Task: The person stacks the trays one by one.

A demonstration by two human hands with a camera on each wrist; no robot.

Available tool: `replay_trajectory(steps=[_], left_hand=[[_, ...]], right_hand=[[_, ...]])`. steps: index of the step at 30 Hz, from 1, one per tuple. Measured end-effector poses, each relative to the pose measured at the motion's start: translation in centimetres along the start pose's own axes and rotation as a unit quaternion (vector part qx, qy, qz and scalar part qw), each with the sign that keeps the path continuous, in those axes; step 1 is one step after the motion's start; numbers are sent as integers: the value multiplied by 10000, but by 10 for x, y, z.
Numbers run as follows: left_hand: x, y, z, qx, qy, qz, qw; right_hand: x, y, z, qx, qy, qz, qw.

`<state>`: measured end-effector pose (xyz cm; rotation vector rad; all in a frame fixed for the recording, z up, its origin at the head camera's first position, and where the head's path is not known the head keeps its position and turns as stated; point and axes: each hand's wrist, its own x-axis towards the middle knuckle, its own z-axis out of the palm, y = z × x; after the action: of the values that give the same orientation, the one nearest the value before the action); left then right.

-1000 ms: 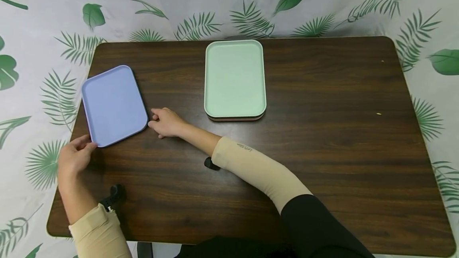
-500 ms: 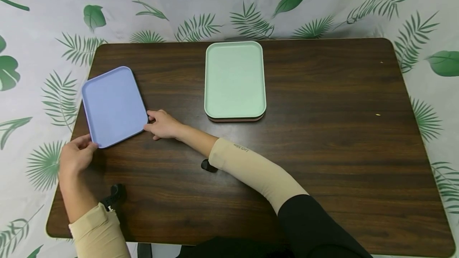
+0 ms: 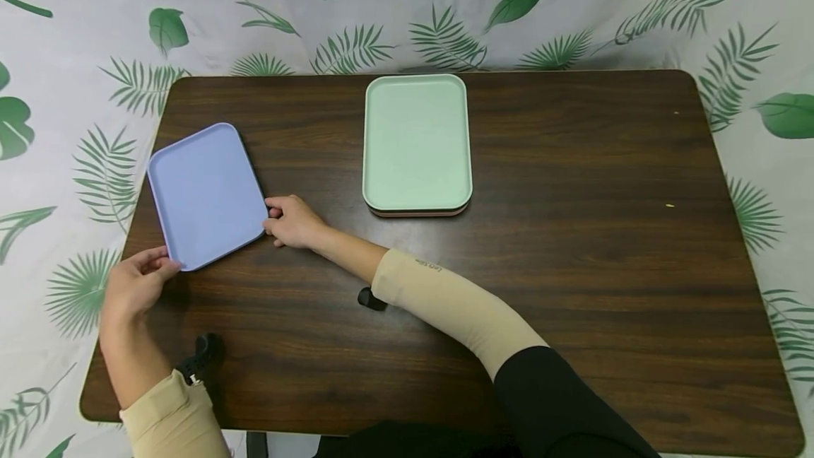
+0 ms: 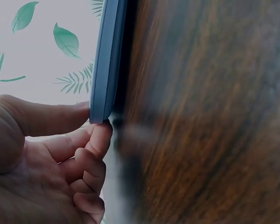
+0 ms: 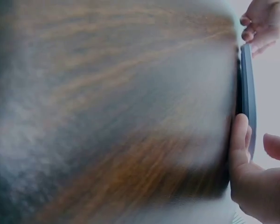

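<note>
A periwinkle-blue rectangular tray (image 3: pixel 206 196) with rounded corners lies at an angle on the left of the table. My left hand (image 3: pixel 132 281) pinches its near left corner. In the left wrist view the thumb (image 4: pixel 60 119) presses one face of the blue tray (image 4: pixel 102 70) while curled fingertips sit under the rim. At the near right corner, my right hand (image 3: pixel 294 222) grips the edge. The right wrist view has its fingers (image 5: pixel 240 140) along the tray's underside, with the thumb (image 5: pixel 276 148) on the upper side, a little apart from the rim.
A mint-green tray (image 3: pixel 416 140) tops a stack at the back middle, with a brownish edge (image 3: pixel 420 213) showing below it. The dark wood table (image 3: pixel 591 246) has rounded corners. Behind it hangs a white leaf-print cloth (image 3: pixel 559 13). A small pale speck (image 3: pixel 670 206) lies at right.
The right hand has come left from beside the blue tray onto its edge. Since then both hands have shifted the tray slightly nearer and to the right. The green tray stays put.
</note>
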<state>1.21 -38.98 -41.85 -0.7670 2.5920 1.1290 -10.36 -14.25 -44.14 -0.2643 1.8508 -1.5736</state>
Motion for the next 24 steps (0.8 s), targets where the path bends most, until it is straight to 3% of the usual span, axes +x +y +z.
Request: replay_trajectory(steps=[5, 10, 17, 24], left_hand=[[-3, -2, 2, -482, -83, 107, 9987], [-9, -2, 3, -1139, 4, 159, 9934], [-17, 7, 1, -2352, 5, 294, 9715], [-23, 18, 1, -2981, -43, 532, 9530]], right_hand=[[-2, 1, 0, -99, 421, 5, 9991], [-5, 1, -1, -27, 545, -31, 9985], [-13, -3, -7, 468, 450, -179, 9977], [-23, -7, -21, 825, 393, -290, 9954]])
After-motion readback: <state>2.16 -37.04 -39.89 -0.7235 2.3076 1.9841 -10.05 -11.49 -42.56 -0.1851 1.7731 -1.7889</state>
